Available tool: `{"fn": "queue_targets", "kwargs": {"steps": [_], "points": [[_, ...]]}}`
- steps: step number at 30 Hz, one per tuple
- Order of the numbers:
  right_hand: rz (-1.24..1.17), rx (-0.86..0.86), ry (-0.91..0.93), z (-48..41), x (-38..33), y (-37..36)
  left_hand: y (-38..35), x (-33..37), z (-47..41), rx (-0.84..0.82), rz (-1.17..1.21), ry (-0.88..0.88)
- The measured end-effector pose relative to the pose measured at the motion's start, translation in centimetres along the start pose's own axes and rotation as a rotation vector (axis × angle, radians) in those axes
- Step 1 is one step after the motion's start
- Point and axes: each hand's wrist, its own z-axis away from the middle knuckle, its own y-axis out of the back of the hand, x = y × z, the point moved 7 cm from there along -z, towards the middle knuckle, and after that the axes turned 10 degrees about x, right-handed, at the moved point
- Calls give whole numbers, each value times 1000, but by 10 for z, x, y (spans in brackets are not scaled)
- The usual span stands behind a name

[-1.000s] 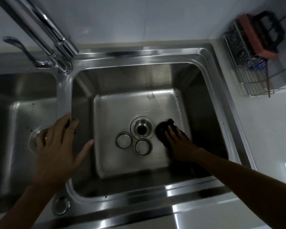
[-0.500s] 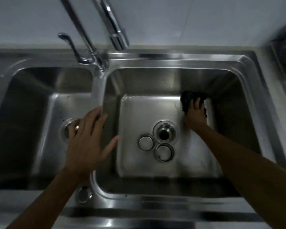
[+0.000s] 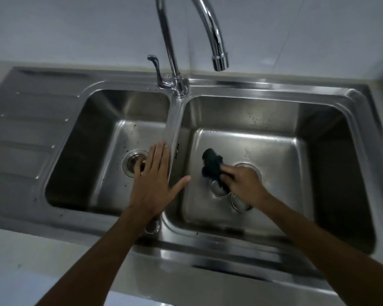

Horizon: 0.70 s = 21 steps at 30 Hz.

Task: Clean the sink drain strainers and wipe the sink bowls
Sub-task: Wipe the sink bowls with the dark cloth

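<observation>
A steel double sink fills the view. My right hand [image 3: 244, 184] holds a dark cloth [image 3: 211, 166] against the floor of the right bowl [image 3: 281, 155], just left of its drain [image 3: 255, 170]. Two round strainer pieces lie loose on that floor, one [image 3: 217, 191] partly under the cloth and one [image 3: 240, 204] partly under my wrist. My left hand [image 3: 154, 184] rests flat with fingers spread on the divider [image 3: 174, 129] between the bowls. The left bowl [image 3: 93, 155] has dark specks and a drain [image 3: 134, 162] partly behind my fingers.
A chrome tap [image 3: 210, 29] arches over the right bowl, its lever [image 3: 156, 67] at the base behind the divider. A ribbed draining board [image 3: 20, 138] lies to the left. A small round fitting [image 3: 152, 227] sits on the front rim under my left wrist.
My right hand swept the cloth from the right bowl's far right corner to the floor left of the drain. The view shifted left, so the sink sits further right. My left hand stayed on the divider.
</observation>
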Motion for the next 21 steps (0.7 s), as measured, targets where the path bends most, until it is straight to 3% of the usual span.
{"fn": "queue_targets", "kwargs": {"steps": [4,7,12,14,19,21], "points": [[-91,-88,271,43,-75,-12,0,-13,33,-69,7,-9],[57,-150,459,59,-108,-29,2,-33,64,-84,25,-22],[409,-82,833,47,-153,-67,12,-56,91,2,141,-23],[441,-82,809,13,-154,-75,10,-64,92,-27,118,8],[460,-41,428,-125,-140,-60,12,-80,92,10,93,72],[481,-5,356,-151,-141,-57,16,-79,92,47,101,76]]}}
